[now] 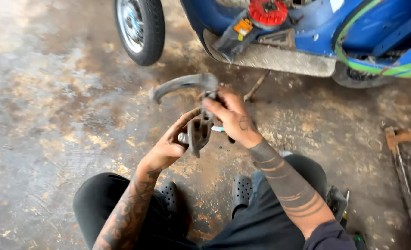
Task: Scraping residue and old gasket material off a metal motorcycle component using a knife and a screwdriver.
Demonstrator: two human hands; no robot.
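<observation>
Head view: both hands' fingers grip 1 grey metal bracket [200,132], L hand [168,147] low, R hand [233,118] top.

Single head-worn view, aimed steeply down and forward from a seated position. Concrete floor [52,115] is seen close; blue scooter [376,32] and its wheel [140,28] are cropped at top edge.

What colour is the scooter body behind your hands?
Blue, with green stripes at the rear; the scooter body shows in the head view.
</observation>
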